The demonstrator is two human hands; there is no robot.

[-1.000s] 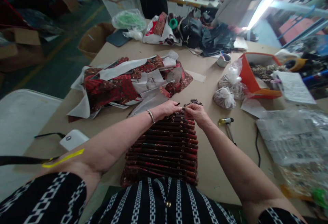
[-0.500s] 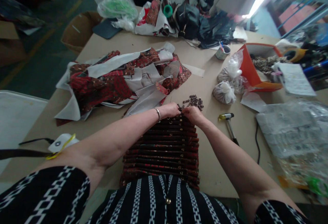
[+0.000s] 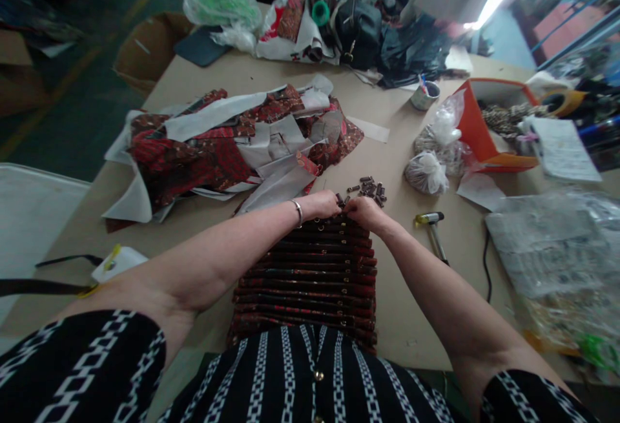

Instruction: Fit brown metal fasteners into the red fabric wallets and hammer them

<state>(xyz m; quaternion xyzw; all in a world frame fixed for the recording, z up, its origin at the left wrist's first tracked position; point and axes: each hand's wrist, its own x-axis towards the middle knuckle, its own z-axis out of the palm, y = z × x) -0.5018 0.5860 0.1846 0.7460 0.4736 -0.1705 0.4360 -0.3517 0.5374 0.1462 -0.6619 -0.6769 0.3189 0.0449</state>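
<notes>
A row of dark red-brown patterned fabric pieces with small gold-coloured metal fittings lies overlapped in front of me. At its far end, my left hand and my right hand are close together, fingers pinched. What is between the fingers is too small to make out; a small dark metal piece shows by the left fingertips. Just beyond my right hand lies a loose pile of small dark metal fittings.
Patterned fabric and white paper cover the left-middle of the table. To the right are a small hammer, tied plastic bags, an orange box and clear plastic packaging. A cup stands farther back.
My view has shifted slightly. Both hands stay together at the far end of the fabric row, with only small finger movement.
</notes>
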